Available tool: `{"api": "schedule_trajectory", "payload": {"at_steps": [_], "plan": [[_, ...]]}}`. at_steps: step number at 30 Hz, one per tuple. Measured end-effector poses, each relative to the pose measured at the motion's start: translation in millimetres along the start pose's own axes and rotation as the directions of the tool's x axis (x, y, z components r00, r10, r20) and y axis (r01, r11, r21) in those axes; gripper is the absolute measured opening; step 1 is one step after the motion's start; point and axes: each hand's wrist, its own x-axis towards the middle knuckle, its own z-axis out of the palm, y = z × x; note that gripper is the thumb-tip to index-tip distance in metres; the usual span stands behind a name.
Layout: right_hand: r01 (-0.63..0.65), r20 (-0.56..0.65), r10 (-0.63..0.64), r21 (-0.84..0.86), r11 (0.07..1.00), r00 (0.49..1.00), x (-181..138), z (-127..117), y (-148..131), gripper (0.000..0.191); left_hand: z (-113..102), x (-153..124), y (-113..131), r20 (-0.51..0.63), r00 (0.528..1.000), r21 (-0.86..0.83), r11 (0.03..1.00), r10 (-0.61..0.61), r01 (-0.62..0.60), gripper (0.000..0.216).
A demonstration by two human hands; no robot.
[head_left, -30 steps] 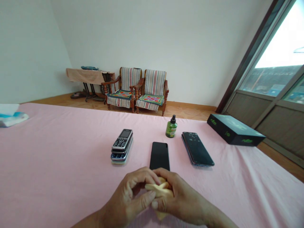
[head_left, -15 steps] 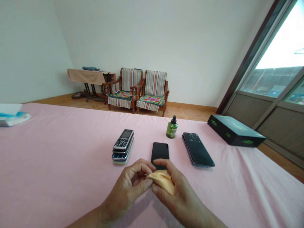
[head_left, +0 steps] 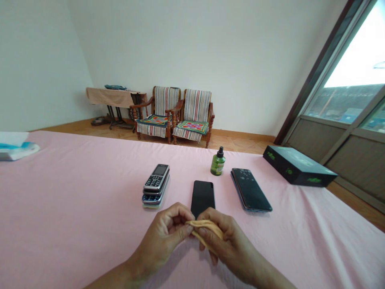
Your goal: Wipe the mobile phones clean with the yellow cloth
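Fingers [head_left: 179, 234] of the left hand [head_left: 162, 241] and right hand [head_left: 228, 245] are pinched shut on a small yellow cloth [head_left: 207, 226], held low over the pink worktop [head_left: 75, 192], near the close end of a black smartphone [head_left: 203, 194]. A neat fold likely calls for matched edges and an even pull from both sides. Stacked keypad phones [head_left: 155, 186] and a green bottle [head_left: 217, 161] sit beyond.
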Motion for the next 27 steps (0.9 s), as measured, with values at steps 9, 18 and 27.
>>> {"api": "schedule_trajectory", "payload": {"at_steps": [9, 18, 27], "plan": [[-0.009, -0.091, -0.018, -0.296, 0.955, 0.996, 3, -13, 0, 0.009, 0, -4, -4, -0.091, 0.991, 0.438, 0.898, 0.098, -0.049, 0.006], [0.106, -0.272, -0.272, -0.499, 0.860, 0.923, 64, -63, 30, 0.017, -7, -4, -1, -0.063, 0.997, 0.804, 0.594, 0.051, 0.020, 0.031], [0.244, -0.173, -0.442, -0.635, 0.733, 0.880, 123, -72, 63, 0.018, -12, -3, -6, -0.027, 0.999, 0.838, 0.545, 0.034, 0.004, 0.029]]}}
